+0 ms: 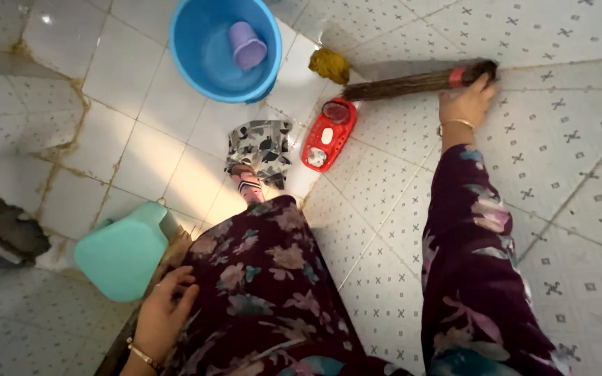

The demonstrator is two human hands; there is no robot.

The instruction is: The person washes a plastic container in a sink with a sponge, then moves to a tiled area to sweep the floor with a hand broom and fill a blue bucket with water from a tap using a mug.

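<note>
Tiled washroom: white floor tiles with stained grout, patterned wall tiles (pixel 559 139) with small dark crosses to the right.

Right hand (pixel 465 104): arm in a dark floral sleeve stretched out, fingers clenched around the bound end of a stick broom (pixel 412 83). The broom lies nearly level against the patterned tiles, its bristle end pointing toward a yellow cloth (pixel 329 65).

Left hand (pixel 165 310): resting on the floral garment at the hip, fingers loosely curled, holding nothing; a bangle at the wrist.

Blue basin (pixel 203 63): on the floor at the top, a lilac mug (pixel 248 45) inside it.

Red soap tray (pixel 329 134): just below the broom's bristles, holding a white bar and a small round lid.

Teal plastic stool (pixel 123 254): near the left hand.

Grey rag (pixel 5 230): at the left edge.
</note>
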